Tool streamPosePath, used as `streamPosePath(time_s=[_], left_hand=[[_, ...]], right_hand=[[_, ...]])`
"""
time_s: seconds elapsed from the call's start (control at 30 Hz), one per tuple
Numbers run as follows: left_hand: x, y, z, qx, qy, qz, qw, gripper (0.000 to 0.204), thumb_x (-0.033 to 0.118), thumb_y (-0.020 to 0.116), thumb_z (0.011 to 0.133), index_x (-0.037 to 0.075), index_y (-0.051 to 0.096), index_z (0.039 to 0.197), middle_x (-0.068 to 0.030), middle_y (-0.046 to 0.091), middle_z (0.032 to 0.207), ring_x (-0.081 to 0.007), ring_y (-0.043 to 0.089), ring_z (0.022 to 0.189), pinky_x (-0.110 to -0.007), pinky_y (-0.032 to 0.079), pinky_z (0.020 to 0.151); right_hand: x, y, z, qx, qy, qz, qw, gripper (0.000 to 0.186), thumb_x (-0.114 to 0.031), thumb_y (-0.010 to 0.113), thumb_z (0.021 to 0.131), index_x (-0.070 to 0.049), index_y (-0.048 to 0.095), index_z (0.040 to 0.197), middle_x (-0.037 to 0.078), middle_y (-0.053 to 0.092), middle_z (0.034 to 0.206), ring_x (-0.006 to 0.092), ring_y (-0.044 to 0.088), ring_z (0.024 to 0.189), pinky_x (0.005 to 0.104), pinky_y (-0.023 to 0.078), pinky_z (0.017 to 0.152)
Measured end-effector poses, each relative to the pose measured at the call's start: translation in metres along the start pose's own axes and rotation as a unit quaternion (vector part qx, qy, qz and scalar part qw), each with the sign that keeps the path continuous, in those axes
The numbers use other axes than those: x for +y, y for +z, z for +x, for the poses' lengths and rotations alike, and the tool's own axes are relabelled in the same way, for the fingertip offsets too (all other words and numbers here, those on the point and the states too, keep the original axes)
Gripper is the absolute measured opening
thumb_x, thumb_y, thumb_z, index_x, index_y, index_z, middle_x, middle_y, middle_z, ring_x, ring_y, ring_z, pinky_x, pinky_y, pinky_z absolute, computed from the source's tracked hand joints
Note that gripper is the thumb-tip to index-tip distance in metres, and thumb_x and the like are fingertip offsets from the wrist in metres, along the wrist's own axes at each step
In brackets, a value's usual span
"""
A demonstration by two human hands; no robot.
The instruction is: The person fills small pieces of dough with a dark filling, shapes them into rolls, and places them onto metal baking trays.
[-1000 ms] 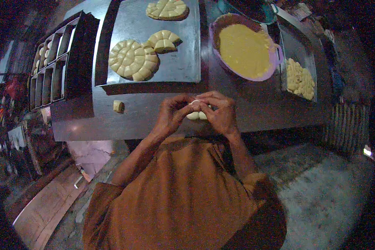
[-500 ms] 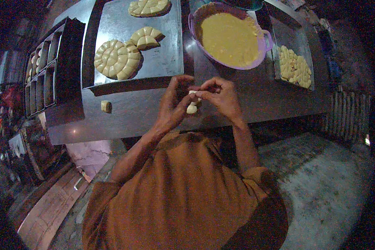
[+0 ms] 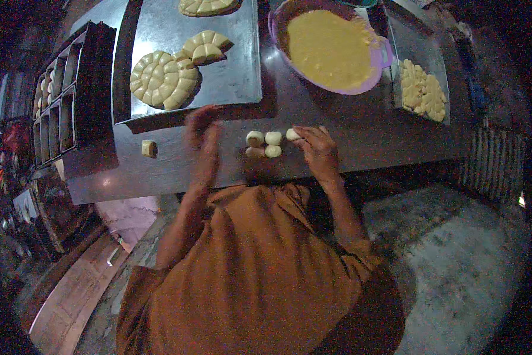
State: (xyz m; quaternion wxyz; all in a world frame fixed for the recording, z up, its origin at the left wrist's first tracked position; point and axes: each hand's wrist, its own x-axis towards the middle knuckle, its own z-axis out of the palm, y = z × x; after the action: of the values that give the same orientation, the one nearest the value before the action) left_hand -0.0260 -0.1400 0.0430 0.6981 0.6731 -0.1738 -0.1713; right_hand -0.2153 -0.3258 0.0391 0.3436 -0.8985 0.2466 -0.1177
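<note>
My right hand (image 3: 319,148) pinches a small pale dough piece (image 3: 292,135) between its fingertips, just above or on the table. Left of it several dough pieces (image 3: 273,138) sit close together in two short rows. My left hand (image 3: 203,131) is lifted beyond these pieces on their left side, apart from them; motion smears its fingers, so their pose is unclear. Farther left a lone dough piece (image 3: 149,148) rests on the tabletop. Behind it, a metal tray (image 3: 233,77) carries a coil of joined dough pieces (image 3: 164,80) and a fan-shaped dough cluster (image 3: 207,47).
A purple basin (image 3: 360,89) of yellow batter stands beyond my hands. Right of it another tray (image 3: 423,53) holds many dough pieces (image 3: 423,89). Divided metal tins (image 3: 69,115) are at the far left. The table's near edge runs before my waist.
My hands have moved apart from the dough they were handling together. The left went leftward; the right now pinches one piece to the right, and the grouped pieces are uncovered.
</note>
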Motion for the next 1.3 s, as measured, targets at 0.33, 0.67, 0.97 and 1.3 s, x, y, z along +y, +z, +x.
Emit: streamPosePath(time_s=[0.33,0.67,0.97,1.3], left_hand=[[-0.040,-0.183,-0.001,0.163,-0.050,0.358,0.918,0.039,0.028,0.073,0.084,0.000,0.062,0.109,-0.0164,0.060,0.104,-0.0284,0.061,0.088,-0.039,0.050,0.077],[-0.020,-0.182,0.014,0.103,-0.304,-0.064,0.945,0.028,0.016,0.071,0.085,0.006,0.057,0.107,-0.0046,0.062,0.091,-0.0130,0.059,0.075,-0.025,0.046,0.062],[0.021,-0.098,0.005,-0.098,-0.328,-0.330,0.880,0.019,0.008,0.063,0.087,0.009,0.055,0.104,-0.0065,0.060,0.099,-0.0149,0.057,0.094,-0.029,0.048,0.082],[0.098,-0.018,0.003,-0.124,0.354,0.252,0.892,0.017,0.016,0.066,0.086,0.002,0.066,0.096,-0.0130,0.066,0.091,-0.0304,0.063,0.089,-0.040,0.048,0.084]], right_hand=[[0.030,0.056,-0.026,0.064,-0.012,-0.015,0.998,0.026,0.003,0.062,0.083,-0.002,0.067,0.109,0.012,0.064,0.106,0.0279,0.064,0.098,0.0360,0.055,0.081],[-0.062,0.050,0.004,0.089,0.123,0.056,0.987,0.028,-0.009,0.060,0.090,-0.003,0.064,0.118,0.009,0.065,0.105,0.0202,0.064,0.099,0.0302,0.053,0.081],[-0.176,0.103,0.050,0.054,-0.005,0.246,0.968,0.035,-0.004,0.075,0.077,-0.004,0.068,0.112,0.009,0.069,0.103,0.0186,0.067,0.089,0.0304,0.053,0.082],[-0.161,0.066,0.028,0.034,0.115,0.361,0.925,0.026,-0.011,0.071,0.084,-0.004,0.068,0.109,0.006,0.070,0.093,0.0168,0.066,0.084,0.0286,0.053,0.077]])
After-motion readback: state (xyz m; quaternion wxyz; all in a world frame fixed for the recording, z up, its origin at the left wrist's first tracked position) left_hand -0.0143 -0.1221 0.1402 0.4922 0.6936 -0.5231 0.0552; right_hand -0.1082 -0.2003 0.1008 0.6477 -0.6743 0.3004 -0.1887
